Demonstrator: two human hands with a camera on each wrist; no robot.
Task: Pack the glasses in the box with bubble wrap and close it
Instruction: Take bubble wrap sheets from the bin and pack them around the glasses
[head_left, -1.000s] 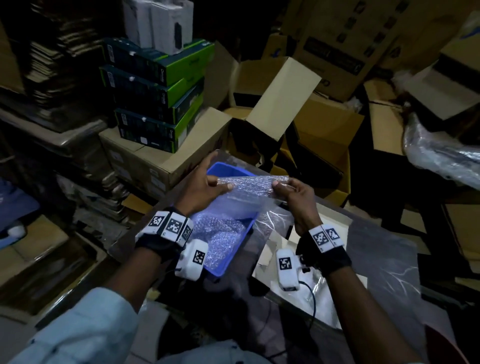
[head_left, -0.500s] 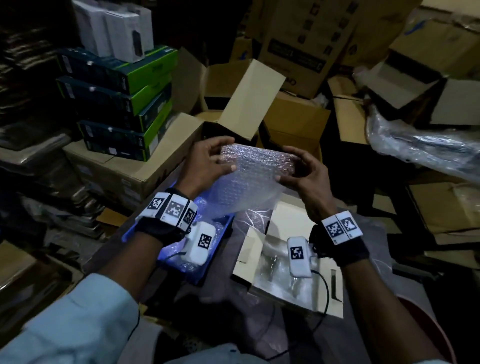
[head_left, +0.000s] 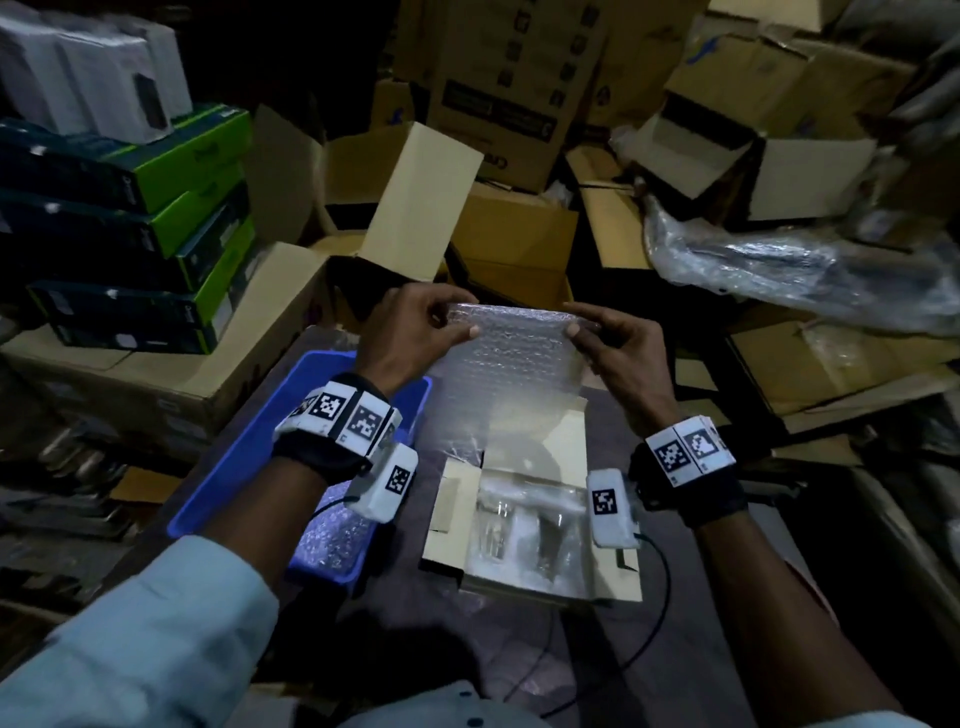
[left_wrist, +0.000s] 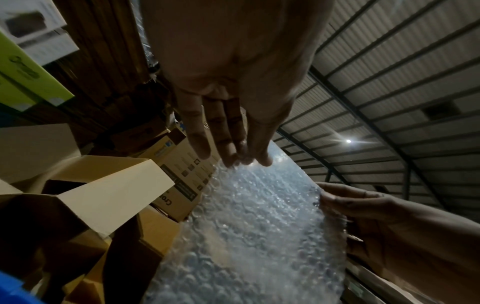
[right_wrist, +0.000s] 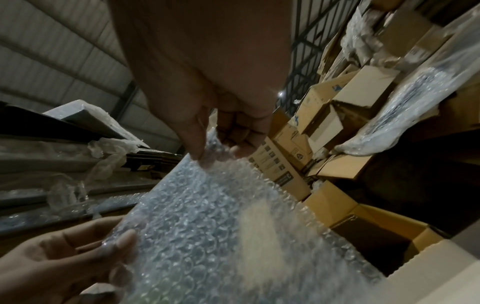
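A clear sheet of bubble wrap (head_left: 511, 358) (left_wrist: 249, 232) (right_wrist: 207, 232) hangs stretched between my two hands above the table. My left hand (head_left: 441, 325) (left_wrist: 241, 158) pinches its upper left corner, thumb in front and fingers behind. My right hand (head_left: 584, 325) (right_wrist: 215, 156) pinches the upper right corner. Below the sheet lies a small open cardboard box (head_left: 618, 574) with its flaps spread, and clear glasses (head_left: 498, 519) lie inside it on white padding.
A blue plastic tray (head_left: 249, 447) with more bubble wrap sits left of the box on the dark table (head_left: 519, 639). Cardboard cartons (head_left: 519, 83), green boxes (head_left: 182, 171) and a plastic-wrapped bundle (head_left: 779, 270) crowd the space behind.
Both hands lifted the bubble wrap out of the blue tray, carried it right and spread it flat over the open box.
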